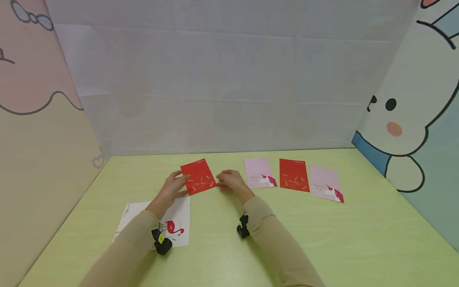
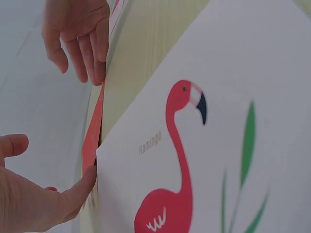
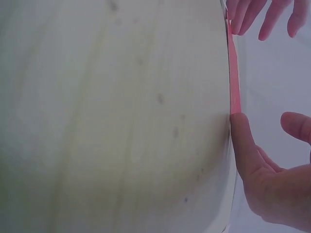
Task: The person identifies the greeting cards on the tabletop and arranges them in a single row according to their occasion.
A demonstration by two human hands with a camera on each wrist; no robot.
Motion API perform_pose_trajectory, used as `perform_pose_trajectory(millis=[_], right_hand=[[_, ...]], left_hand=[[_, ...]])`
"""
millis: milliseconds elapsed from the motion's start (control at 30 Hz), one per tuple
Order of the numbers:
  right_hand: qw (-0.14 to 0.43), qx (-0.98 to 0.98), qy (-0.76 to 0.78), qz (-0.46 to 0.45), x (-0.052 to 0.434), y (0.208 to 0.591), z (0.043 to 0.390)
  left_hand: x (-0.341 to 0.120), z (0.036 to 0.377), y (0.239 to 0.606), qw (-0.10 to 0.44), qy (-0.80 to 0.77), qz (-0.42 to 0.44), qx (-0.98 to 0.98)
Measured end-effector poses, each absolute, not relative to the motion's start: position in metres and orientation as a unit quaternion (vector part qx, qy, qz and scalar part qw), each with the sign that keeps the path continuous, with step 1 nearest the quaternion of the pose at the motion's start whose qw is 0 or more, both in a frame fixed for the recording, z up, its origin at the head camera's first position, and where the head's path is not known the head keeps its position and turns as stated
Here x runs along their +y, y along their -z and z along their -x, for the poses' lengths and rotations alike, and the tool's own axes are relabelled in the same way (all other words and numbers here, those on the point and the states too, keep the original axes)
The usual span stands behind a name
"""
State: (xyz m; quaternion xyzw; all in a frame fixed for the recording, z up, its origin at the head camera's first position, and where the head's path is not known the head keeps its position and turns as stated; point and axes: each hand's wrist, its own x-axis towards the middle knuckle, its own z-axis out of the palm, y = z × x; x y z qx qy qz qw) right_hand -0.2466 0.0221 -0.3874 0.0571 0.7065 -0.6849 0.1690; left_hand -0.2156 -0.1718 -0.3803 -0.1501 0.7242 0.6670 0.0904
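A red card (image 1: 199, 177) with gold markings lies tilted on the table between the two hands. My left hand (image 1: 168, 191) is at its left edge, the thumb overlapping the card in the head view. In the left wrist view that thumb stands raised, apart from the fingertip at the card's edge. On the other side, my right hand (image 1: 232, 181) touches the lower right corner with an extended finger, its thumb (image 3: 296, 125) held away. Partly under the left forearm lies a white sheet with a red flamingo (image 2: 177, 145), printed "Flamingo".
To the right, a row holds a pink unicorn card (image 1: 256, 171), another red card (image 1: 294, 175) and a second pink unicorn card (image 1: 324, 181). They lie on a pale green table (image 1: 222, 259). A white sheet wall (image 1: 229, 79) rises behind its back edge.
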Motion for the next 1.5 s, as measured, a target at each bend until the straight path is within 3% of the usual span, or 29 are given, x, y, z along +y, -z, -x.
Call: perform_pose_trajectory(millis=[700,1500], right_hand=[[0.17,0.729,0.659,-0.071,0.019,0.391,0.247],[0.173,0.731,0.658,-0.039,0.049,0.392,0.241]], left_hand=[[-0.174,0.224,0.395,0.042,-0.676,0.116,0.726],[-0.155,0.216,0.39,0.078,-0.671,0.07,0.734]])
